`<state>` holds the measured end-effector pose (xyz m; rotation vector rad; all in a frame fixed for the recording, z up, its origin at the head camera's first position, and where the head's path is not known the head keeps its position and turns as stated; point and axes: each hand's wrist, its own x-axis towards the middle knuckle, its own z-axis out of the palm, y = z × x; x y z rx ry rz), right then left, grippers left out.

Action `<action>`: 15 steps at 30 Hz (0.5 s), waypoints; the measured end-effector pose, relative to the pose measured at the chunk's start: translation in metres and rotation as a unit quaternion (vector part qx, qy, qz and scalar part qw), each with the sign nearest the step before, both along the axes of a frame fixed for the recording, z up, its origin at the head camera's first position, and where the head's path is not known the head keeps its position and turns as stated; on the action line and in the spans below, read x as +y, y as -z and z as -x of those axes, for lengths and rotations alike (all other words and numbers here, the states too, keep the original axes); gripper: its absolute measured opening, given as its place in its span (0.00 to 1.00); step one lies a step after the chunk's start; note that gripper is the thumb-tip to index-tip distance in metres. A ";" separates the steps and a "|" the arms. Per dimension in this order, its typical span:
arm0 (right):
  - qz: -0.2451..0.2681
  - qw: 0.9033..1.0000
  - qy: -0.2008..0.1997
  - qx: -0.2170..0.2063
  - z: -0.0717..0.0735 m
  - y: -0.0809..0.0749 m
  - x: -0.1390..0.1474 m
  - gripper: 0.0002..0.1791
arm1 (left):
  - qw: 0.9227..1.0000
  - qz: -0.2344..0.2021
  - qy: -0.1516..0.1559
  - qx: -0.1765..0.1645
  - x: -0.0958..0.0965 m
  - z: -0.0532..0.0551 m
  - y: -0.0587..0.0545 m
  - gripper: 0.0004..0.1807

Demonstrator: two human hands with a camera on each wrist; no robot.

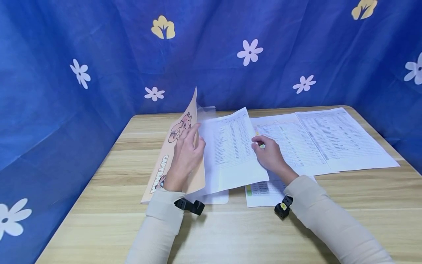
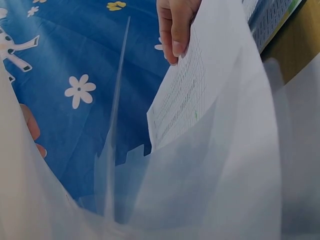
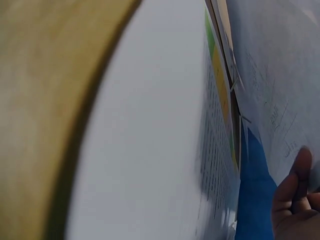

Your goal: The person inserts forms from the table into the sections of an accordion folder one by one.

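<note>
My left hand (image 1: 186, 152) lies against the outside of the raised cover of a peach folder (image 1: 158, 176) with capybara drawings. Its fingertips (image 2: 31, 122) show just past the cover's edge in the left wrist view. Between thumb and fingers, my right hand (image 1: 270, 154) pinches the right edge of a printed sheet (image 1: 230, 146). The sheet slants upward over the folder, part of it behind a clear plastic pocket (image 2: 175, 190). Faint handwriting marks the sheet's back in the right wrist view, near the right hand (image 3: 300, 205).
Two printed sheets, a middle one (image 1: 293, 150) and a far-right one (image 1: 346, 143), lie side by side and touch. Another sheet (image 1: 263, 196) with coloured cells lies partly beneath them. A blue flowered cloth (image 1: 211, 73) hangs behind the wooden table (image 1: 230, 234).
</note>
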<state>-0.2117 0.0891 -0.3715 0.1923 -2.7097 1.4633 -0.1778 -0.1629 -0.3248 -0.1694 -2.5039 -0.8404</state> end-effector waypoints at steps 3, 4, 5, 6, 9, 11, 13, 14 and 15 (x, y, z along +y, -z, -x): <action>-0.001 1.000 -0.007 0.000 0.000 0.000 -0.001 0.17 | 1.000 0.001 0.001 0.003 0.000 0.000 0.000 0.26; -0.001 1.000 -0.008 -0.001 0.000 0.000 -0.001 0.16 | 1.000 0.001 0.001 0.004 0.000 0.000 0.000 0.26; 0.000 1.000 -0.010 -0.003 -0.001 0.000 -0.002 0.16 | 1.000 0.001 0.002 0.005 0.000 0.000 0.000 0.26; 0.002 1.000 -0.012 -0.007 -0.001 0.000 -0.002 0.16 | 1.000 0.001 0.002 0.006 0.000 0.000 0.000 0.26; 0.004 1.000 -0.019 -0.015 -0.003 -0.001 -0.004 0.17 | 1.000 0.001 0.002 0.007 0.000 0.000 0.000 0.25; 0.007 0.999 -0.025 -0.019 -0.003 0.000 -0.004 0.17 | 1.000 0.001 0.002 0.006 0.000 0.000 0.000 0.26; 0.011 0.999 -0.032 -0.019 -0.004 0.000 -0.005 0.17 | 1.000 0.001 0.003 0.007 0.000 0.000 0.000 0.26; 0.011 0.999 -0.034 -0.019 -0.004 0.000 -0.006 0.17 | 1.000 0.000 0.003 0.006 0.000 0.000 0.000 0.25; 0.013 0.999 -0.037 -0.021 -0.004 0.000 -0.006 0.17 | 1.000 0.000 0.003 0.006 0.000 0.000 0.000 0.26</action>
